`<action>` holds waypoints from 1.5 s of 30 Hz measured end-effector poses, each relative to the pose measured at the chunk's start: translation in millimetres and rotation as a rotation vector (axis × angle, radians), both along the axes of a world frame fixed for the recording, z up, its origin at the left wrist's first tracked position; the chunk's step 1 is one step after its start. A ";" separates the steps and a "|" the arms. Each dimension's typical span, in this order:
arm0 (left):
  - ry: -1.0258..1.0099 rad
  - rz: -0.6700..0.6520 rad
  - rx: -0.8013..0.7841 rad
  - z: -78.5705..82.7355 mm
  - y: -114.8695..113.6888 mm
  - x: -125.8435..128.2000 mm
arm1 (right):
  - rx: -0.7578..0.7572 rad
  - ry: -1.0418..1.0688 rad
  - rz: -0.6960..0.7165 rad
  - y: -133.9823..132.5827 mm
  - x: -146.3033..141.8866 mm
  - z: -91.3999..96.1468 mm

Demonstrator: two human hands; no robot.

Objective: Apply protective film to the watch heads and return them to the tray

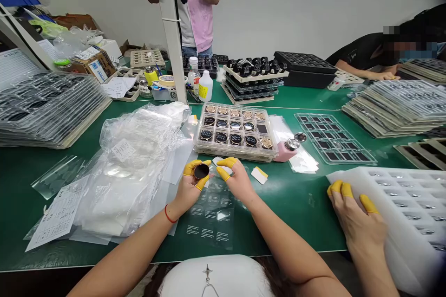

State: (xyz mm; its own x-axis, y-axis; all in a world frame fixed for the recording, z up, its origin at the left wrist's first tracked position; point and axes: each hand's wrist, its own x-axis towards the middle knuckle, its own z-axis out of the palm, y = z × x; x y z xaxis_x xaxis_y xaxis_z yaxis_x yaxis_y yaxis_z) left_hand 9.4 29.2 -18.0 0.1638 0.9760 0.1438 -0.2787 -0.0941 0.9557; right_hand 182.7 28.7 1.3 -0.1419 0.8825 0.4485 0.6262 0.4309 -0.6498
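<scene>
The left hand [190, 181] is gripping a round dark disc [201, 171] above the green table [289, 213]; the right hand [239, 181] is pointing toward it — whether this one is pinching something, I cannot tell. Below, a clear sheet [211, 225] is showing white print, too small for reading. Beyond — a compartment tray [237, 152] is lying beside a pink bottle [285, 151].
</scene>
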 end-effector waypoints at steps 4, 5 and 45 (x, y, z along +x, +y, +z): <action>0.027 0.016 -0.008 -0.8 -0.6 -0.1 | 0.019 -0.025 -0.017 -2.2 -4.6 -3.0; 0.029 0.021 -0.005 -0.5 -0.7 -0.3 | 0.022 -0.031 -0.026 -2.9 -5.6 -3.7; 0.225 -0.415 -0.145 14.7 10.6 -13.7 | -0.534 0.283 0.122 3.5 5.2 25.1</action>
